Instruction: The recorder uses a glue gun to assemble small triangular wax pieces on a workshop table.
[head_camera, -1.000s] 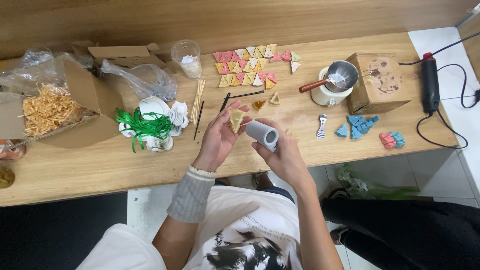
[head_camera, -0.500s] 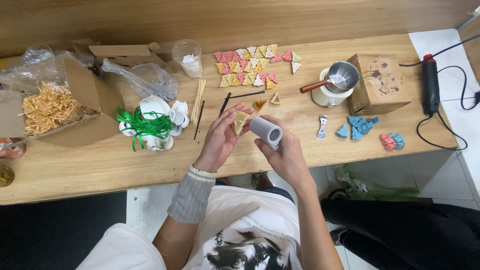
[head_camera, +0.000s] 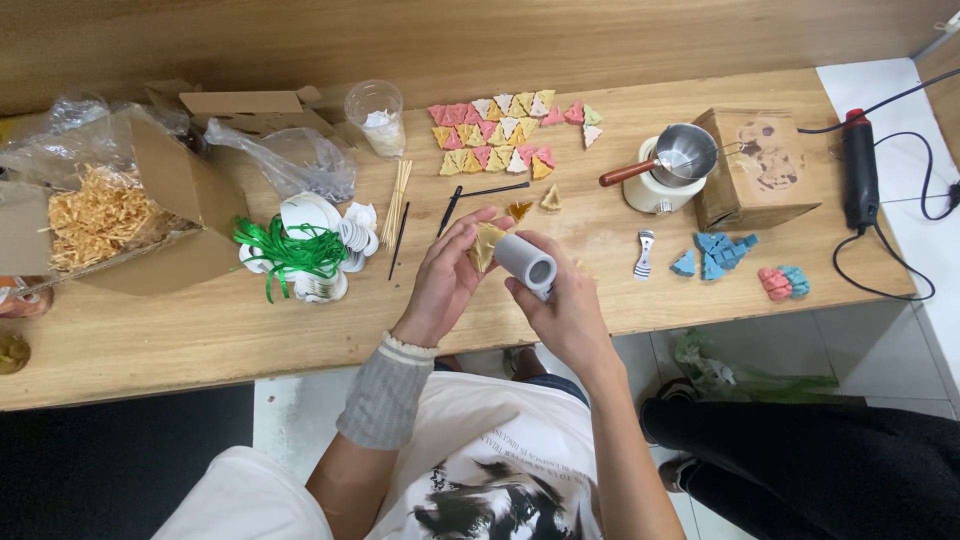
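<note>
My left hand (head_camera: 448, 280) pinches a small yellow triangular tree-shaped piece (head_camera: 486, 245) above the wooden table (head_camera: 300, 335). My right hand (head_camera: 565, 310) grips a short grey cylinder (head_camera: 526, 264) with its open end facing me, pressed against the yellow piece. A grey knitted cuff covers my left wrist. Just beyond my hands lie two loose yellow triangles (head_camera: 535, 203) and a thin black stick (head_camera: 490, 191).
Rows of pink, yellow and white triangular pieces (head_camera: 505, 135) lie at the back. A small metal pan on a white pot (head_camera: 665, 170), a brown box (head_camera: 760, 165), blue pieces (head_camera: 715, 255), a hot tool with cord (head_camera: 860, 180), green ribbon (head_camera: 285, 250) and a straw-filled carton (head_camera: 100, 215) surround them.
My hands have stayed close together; the cylinder has shifted slightly toward the yellow piece and turned a little.
</note>
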